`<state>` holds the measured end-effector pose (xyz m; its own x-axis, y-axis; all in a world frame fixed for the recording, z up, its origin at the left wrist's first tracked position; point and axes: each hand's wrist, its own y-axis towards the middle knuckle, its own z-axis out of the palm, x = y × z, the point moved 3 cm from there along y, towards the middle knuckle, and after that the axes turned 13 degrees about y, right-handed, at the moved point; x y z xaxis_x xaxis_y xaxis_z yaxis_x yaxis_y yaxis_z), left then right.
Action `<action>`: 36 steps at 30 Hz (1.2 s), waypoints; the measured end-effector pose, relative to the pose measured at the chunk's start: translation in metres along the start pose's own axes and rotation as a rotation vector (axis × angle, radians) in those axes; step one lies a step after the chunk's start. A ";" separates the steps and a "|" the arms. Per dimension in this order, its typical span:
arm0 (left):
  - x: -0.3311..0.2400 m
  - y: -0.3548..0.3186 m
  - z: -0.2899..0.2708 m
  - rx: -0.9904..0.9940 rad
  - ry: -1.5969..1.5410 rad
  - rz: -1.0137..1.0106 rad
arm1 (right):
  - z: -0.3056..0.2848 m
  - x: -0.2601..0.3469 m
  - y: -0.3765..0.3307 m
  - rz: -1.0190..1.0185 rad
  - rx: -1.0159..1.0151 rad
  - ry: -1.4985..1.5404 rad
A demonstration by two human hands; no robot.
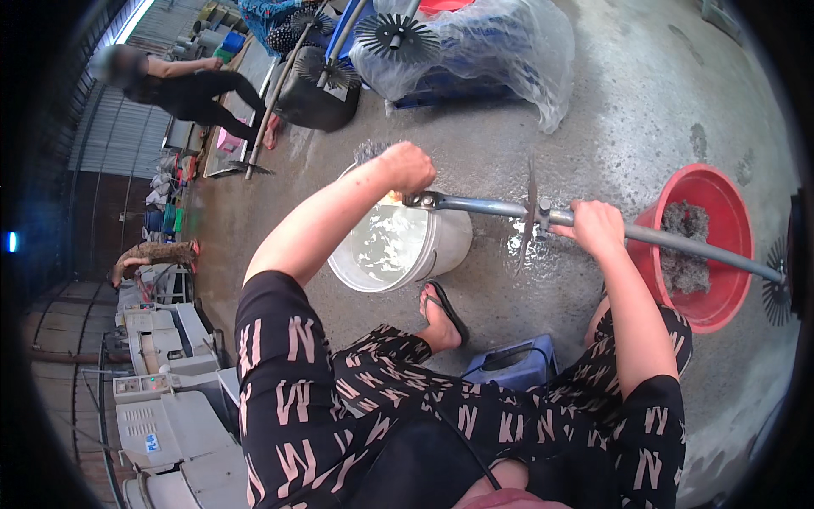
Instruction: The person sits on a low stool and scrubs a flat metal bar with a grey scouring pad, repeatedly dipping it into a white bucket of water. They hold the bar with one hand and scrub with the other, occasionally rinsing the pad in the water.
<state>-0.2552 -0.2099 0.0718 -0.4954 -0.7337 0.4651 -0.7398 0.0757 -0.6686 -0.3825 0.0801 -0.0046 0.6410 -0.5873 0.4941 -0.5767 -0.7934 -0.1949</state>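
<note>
A long grey metal pole [670, 238] crosses in front of me, fitted with a disc seen edge-on [531, 216] and a slotted dark disc [776, 282] at its right end. My right hand [596, 227] grips the pole just right of the edge-on disc. My left hand [407, 169] is closed in a fist above the pole's bolted left end; what its fingers hold is hidden. Beside that fist shows a grey fibrous clump [370, 153]. Below it stands a white bucket [449, 242] of cloudy, foamy water. Similar grey fibrous stuff [685, 242] fills part of a red basin [738, 254] at right.
A small blue stool [513, 360] stands by my feet. Farther off are a black container [318, 106], more poles with slotted discs [397, 38], and plastic sheeting [543, 51] over blue crates. A person [199, 89] stands at upper left; machines [161, 407] line the left. The concrete floor [623, 119] is wet.
</note>
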 end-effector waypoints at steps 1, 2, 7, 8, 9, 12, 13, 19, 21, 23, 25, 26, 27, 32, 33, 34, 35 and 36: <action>0.009 0.000 0.002 0.005 -0.055 0.034 | 0.000 0.001 0.000 -0.006 -0.002 0.003; 0.008 0.000 0.004 0.012 -0.049 0.006 | 0.000 0.002 0.000 -0.012 -0.004 0.006; -0.003 0.002 -0.011 0.075 -0.015 0.000 | -0.004 0.004 -0.001 -0.018 -0.005 -0.014; -0.002 -0.001 -0.016 0.117 -0.047 0.003 | -0.004 0.004 -0.002 -0.018 -0.009 -0.008; 0.005 0.002 -0.004 -0.001 -0.026 -0.064 | -0.005 0.005 -0.002 -0.018 -0.014 -0.002; 0.004 0.000 0.018 -0.040 -0.091 -0.151 | -0.004 0.007 -0.001 -0.018 0.007 0.003; -0.005 -0.003 0.010 -0.095 -0.035 -0.127 | -0.003 0.005 -0.001 -0.003 0.011 0.008; 0.017 -0.035 -0.001 -0.091 -0.160 -0.270 | -0.005 0.008 -0.002 -0.019 0.001 -0.013; 0.024 -0.062 0.012 -0.104 -0.255 -0.488 | -0.003 0.007 -0.003 -0.009 0.000 -0.005; 0.013 -0.098 0.012 0.044 -0.374 -0.739 | -0.004 0.004 -0.003 0.013 0.002 -0.005; -0.019 -0.108 0.058 0.172 -0.543 -0.794 | -0.006 0.006 -0.002 0.019 0.012 -0.005; -0.040 -0.108 0.088 0.234 -0.623 -0.784 | -0.007 0.008 -0.002 0.019 0.023 -0.009; -0.061 -0.107 0.118 0.225 -0.750 -0.794 | -0.006 0.011 -0.002 0.018 0.037 -0.012; -0.171 -0.038 0.246 0.509 -0.995 -0.829 | -0.005 0.015 -0.002 0.046 0.027 -0.044; -0.177 -0.027 0.263 0.515 -0.983 -0.763 | -0.005 0.017 -0.002 0.044 0.028 -0.054; -0.178 -0.018 0.274 0.518 -0.973 -0.694 | -0.007 0.019 -0.002 0.040 0.017 -0.059; -0.168 -0.010 0.257 0.415 -1.130 -0.704 | -0.008 0.014 -0.004 0.056 0.008 -0.075; -0.145 -0.018 0.222 0.312 -1.280 -0.720 | -0.009 0.011 -0.004 0.063 -0.005 -0.083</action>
<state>-0.0689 -0.2550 -0.1127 0.7667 -0.6406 0.0416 -0.4391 -0.5707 -0.6939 -0.3776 0.0787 0.0091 0.6431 -0.6473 0.4091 -0.6193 -0.7539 -0.2193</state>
